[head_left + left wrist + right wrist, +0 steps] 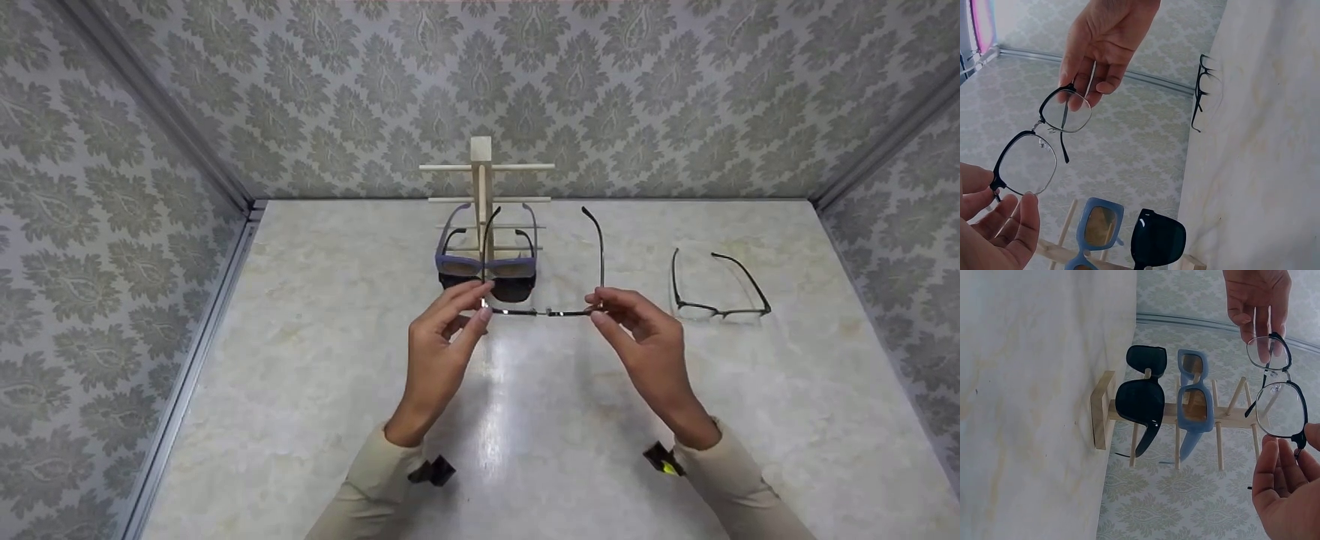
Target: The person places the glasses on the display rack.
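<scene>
Both hands hold a pair of eyeglasses (pixel 574 313) with black upper rims, thin metal lower rims and clear lenses. My left hand (pixel 442 345) pinches the left hinge corner between thumb and fingers, and my right hand (pixel 649 345) does the same at the right corner. The temples are unfolded and point away toward the back wall. Just behind the glasses is a wooden display rack (pixel 1238 417). On its lower pegs hang black sunglasses (pixel 1140 402) and, one level above, blue-framed sunglasses (pixel 1210 402) with brown lenses. In the head view the left temple overlaps the rack.
A second pair of clear eyeglasses (pixel 724 309) lies with temples unfolded on the marbled table (pixel 300 390), right of my right hand. The rack's upper pegs (pixel 525 166) stick out to both sides. Patterned wall panels (pixel 427 90) enclose the back and sides.
</scene>
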`<control>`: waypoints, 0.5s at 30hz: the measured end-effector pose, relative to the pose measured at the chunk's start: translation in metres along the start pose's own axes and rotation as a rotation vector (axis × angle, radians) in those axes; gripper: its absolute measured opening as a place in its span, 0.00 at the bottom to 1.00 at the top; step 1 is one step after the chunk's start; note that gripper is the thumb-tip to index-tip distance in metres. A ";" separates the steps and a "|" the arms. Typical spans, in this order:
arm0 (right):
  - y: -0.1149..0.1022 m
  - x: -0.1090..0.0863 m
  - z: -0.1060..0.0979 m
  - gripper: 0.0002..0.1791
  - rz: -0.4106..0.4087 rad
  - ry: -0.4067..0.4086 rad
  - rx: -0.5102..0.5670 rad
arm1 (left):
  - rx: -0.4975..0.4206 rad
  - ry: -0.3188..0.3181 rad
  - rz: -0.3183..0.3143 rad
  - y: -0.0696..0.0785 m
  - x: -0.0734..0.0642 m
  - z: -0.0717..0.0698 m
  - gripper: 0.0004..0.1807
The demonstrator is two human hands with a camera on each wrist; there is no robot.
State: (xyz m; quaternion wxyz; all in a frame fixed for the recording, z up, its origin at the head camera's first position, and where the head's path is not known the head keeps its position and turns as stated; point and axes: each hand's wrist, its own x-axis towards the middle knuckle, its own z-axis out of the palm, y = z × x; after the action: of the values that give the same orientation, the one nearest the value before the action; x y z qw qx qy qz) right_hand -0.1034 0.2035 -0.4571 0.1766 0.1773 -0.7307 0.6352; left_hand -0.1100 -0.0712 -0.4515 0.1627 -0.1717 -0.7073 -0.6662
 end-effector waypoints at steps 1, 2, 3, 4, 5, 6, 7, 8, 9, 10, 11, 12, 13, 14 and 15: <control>0.000 0.001 0.002 0.17 0.001 -0.003 0.005 | 0.004 0.004 0.000 0.001 0.000 -0.002 0.17; 0.000 0.002 0.003 0.17 0.002 -0.006 0.008 | 0.005 0.006 -0.001 0.001 0.000 -0.003 0.17; 0.000 0.003 0.005 0.17 0.004 -0.008 0.009 | 0.007 0.009 -0.001 0.001 0.001 -0.005 0.17; 0.000 0.004 0.007 0.17 0.006 -0.011 0.010 | 0.008 0.013 -0.002 0.002 0.001 -0.007 0.17; 0.000 0.006 0.008 0.17 0.007 -0.015 0.007 | 0.008 0.017 -0.003 0.002 0.001 -0.009 0.17; 0.000 0.007 0.010 0.17 0.010 -0.018 0.010 | 0.009 0.021 -0.004 0.002 0.002 -0.010 0.17; 0.000 0.008 0.011 0.17 0.013 -0.022 0.012 | 0.013 0.026 -0.005 0.002 0.002 -0.012 0.17; 0.000 0.009 0.013 0.17 0.014 -0.025 0.012 | 0.015 0.030 -0.006 0.002 0.003 -0.013 0.17; 0.001 0.010 0.014 0.17 0.017 -0.027 0.014 | 0.019 0.035 -0.005 0.002 0.003 -0.014 0.17; 0.001 0.011 0.015 0.16 0.018 -0.029 0.014 | 0.024 0.039 -0.006 0.002 0.004 -0.016 0.17; 0.001 0.012 0.017 0.16 0.022 -0.030 0.017 | 0.030 0.041 -0.005 0.002 0.005 -0.017 0.17; 0.001 0.013 0.018 0.16 0.025 -0.031 0.019 | 0.035 0.043 -0.005 0.002 0.005 -0.018 0.17; 0.001 0.015 0.019 0.16 0.026 -0.031 0.020 | 0.040 0.045 -0.004 0.002 0.006 -0.019 0.17; 0.000 0.016 0.020 0.16 0.029 -0.032 0.020 | 0.042 0.046 -0.003 0.002 0.007 -0.020 0.17; 0.000 0.017 0.021 0.16 0.033 -0.033 0.021 | 0.044 0.047 -0.004 0.002 0.008 -0.022 0.17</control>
State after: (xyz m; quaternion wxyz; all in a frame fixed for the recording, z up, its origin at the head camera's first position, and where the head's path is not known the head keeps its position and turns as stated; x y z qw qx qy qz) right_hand -0.1193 0.1824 -0.4518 0.1522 0.1778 -0.7297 0.6425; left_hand -0.1162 -0.0924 -0.4448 0.1819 -0.1511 -0.7180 -0.6546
